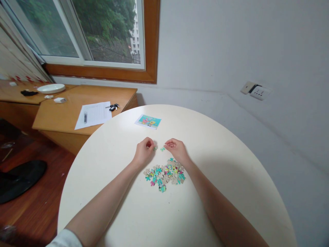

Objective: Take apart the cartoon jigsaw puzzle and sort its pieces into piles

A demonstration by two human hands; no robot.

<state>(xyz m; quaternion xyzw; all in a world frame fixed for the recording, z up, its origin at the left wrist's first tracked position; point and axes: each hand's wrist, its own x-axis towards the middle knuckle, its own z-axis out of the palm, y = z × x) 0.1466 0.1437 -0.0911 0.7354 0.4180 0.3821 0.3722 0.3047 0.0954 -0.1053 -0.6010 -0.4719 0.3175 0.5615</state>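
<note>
My left hand [144,149] is closed, with a small jigsaw puzzle piece [156,148] at its fingertips. Facing it across a small gap, my right hand [175,148] pinches another puzzle piece, a green one [162,149], just above or on the table. Nearer to me lies a loose heap of jigsaw pieces [167,174], some showing teal, yellow and pink print and others their plain grey-beige backs. Beyond my hands a picture card [149,121] with cartoon figures on a teal ground lies flat.
The round white table [221,192] fills the middle. At the left, a wooden desk [72,97] bears a sheet of paper [96,115], keys [113,107] and a white dish [51,89]. A wall with a socket [260,92] stands at the right; a window is behind.
</note>
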